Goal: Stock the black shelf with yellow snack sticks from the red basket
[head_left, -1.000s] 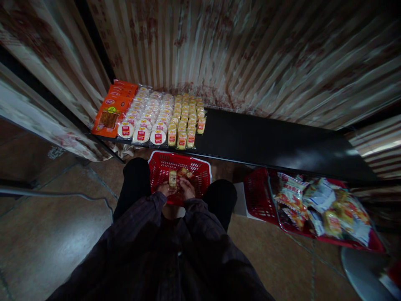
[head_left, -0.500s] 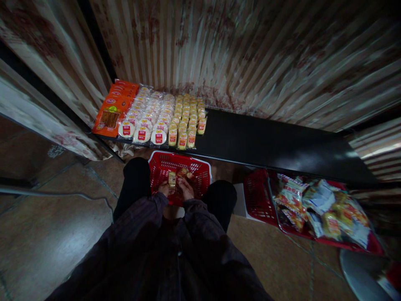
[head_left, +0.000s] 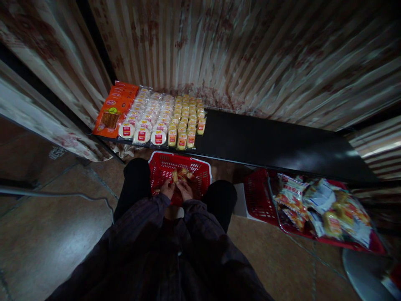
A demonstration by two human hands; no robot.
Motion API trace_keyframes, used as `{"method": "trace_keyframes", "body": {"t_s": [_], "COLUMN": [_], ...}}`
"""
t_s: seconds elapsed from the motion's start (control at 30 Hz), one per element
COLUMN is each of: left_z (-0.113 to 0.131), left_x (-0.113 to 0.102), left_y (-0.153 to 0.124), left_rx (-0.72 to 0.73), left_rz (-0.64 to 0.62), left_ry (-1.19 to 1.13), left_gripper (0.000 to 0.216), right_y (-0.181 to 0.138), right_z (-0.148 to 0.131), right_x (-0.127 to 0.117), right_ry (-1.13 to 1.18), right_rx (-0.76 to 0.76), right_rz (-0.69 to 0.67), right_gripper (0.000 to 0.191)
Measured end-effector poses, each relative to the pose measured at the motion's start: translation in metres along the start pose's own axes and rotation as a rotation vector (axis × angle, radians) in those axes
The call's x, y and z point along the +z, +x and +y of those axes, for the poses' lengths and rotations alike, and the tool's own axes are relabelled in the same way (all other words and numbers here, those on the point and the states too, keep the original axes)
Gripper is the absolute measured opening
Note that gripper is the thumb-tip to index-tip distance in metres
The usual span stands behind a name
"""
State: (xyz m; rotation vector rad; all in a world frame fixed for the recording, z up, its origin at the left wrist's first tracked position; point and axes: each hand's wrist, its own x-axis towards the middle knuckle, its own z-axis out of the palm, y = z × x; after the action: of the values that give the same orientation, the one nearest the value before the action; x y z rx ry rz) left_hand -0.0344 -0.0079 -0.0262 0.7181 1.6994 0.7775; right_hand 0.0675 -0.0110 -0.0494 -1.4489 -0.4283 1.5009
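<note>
Between my knees stands a red plastic basket [head_left: 161,158] with several small wrapped snacks [head_left: 188,173] inside. Over it, my left hand [head_left: 167,188] and my right hand [head_left: 184,190] are close together, both closed on one small yellow wrapped snack [head_left: 174,176]. The snack is turned narrow side up, and my fingers partly cover it. On the black shelf [head_left: 250,136] just beyond are rows of similar yellow packaged snacks [head_left: 182,140], round white wrapped cakes [head_left: 141,134] and orange bags [head_left: 109,117].
A second red basket [head_left: 258,196] at the right holds several colourful snack packs [head_left: 319,196]. Behind the shelf hangs a pleated floral curtain [head_left: 203,50]. A grey cable [head_left: 78,194] crosses the tiled floor at left, and a round grey object [head_left: 363,271] sits at lower right.
The yellow snack has turned from its broad face to its narrow side. My left hand has moved slightly right and up, nearer my right hand.
</note>
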Motion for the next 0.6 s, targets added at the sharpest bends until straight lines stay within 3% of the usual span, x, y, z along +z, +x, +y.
{"method": "trace_keyframes", "body": {"t_s": [0.3,0.6], "left_z": [0.006,0.002], "left_x": [0.000,0.003], "left_y": [-0.007,-0.015], "left_rx": [0.272,0.397], "left_rz": [0.106,0.042], "left_ry": [0.180,0.282], "left_gripper": [0.031,0.040], "right_y": [-0.003,-0.002], "right_z": [-0.005,-0.007], "right_x": [-0.001,-0.003], "right_ry": [-0.055,-0.078], "right_rx": [-0.043,-0.150], "right_rz": [0.017,0.015], "right_gripper": [0.043,0.043]}}
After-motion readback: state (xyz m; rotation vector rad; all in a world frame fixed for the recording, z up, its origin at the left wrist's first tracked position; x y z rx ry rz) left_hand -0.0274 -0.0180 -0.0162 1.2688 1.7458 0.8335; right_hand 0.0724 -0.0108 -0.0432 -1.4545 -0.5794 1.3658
